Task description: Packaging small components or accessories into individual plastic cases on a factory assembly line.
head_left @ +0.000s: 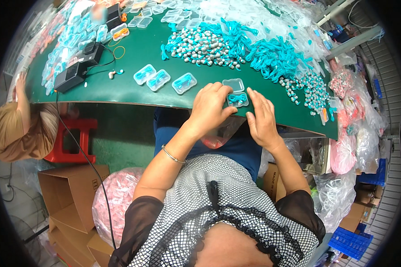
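Note:
On the near edge of the green table, a small clear plastic case (237,99) lies open with a coil of teal cord (237,99) inside. Its raised lid (233,84) points away from me. My left hand (210,106) curves along the case's left side, fingers stretched by the lid and thumb by the near corner. On the other side is my right hand (263,119), its fingers and thumb apart beside the case. Neither grips anything visible; contact with the case is hard to tell. Left of my hands lie several filled cases (184,83).
Beyond my hands are piles of grey-white plugs (205,46) and teal cords (274,58). More plugs (309,91) lie rightward. Black boxes (71,77) with a cable stand left, near filled cases. Another person's arm (22,100) and a red stool (71,140) are left.

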`<action>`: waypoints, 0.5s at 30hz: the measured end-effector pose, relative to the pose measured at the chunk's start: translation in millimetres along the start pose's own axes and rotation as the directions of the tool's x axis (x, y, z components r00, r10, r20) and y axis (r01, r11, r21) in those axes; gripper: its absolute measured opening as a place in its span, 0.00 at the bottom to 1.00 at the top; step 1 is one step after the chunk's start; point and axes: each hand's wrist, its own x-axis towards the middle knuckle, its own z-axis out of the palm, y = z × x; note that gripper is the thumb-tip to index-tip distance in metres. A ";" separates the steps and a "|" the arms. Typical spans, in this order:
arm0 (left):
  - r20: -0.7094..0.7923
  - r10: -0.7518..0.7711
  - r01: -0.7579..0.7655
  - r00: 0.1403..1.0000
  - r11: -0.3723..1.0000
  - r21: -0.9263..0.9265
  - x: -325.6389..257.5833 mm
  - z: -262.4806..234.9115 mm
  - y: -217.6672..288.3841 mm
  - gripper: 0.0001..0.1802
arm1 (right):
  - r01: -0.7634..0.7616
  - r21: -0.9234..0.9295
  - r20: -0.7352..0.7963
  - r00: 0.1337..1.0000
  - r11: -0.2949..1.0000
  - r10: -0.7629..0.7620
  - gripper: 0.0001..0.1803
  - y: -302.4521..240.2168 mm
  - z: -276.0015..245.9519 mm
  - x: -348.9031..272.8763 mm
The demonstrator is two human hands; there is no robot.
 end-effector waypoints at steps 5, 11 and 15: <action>-0.005 0.004 -0.004 1.000 0.999 0.035 -0.7 -1.5 -1.1 0.24 | -0.043 0.114 0.013 0.999 0.992 0.042 0.23 30.2 3.4 45.8; 0.007 -0.026 0.026 1.000 0.999 -0.031 -1.4 -0.4 3.2 0.32 | -0.155 0.280 0.178 0.978 0.947 0.108 0.14 45.5 12.7 73.2; -0.013 -0.062 0.060 0.998 0.992 -0.110 -1.5 -7.0 8.2 0.43 | 0.008 0.264 -0.060 0.998 0.965 0.008 0.12 40.9 10.9 62.2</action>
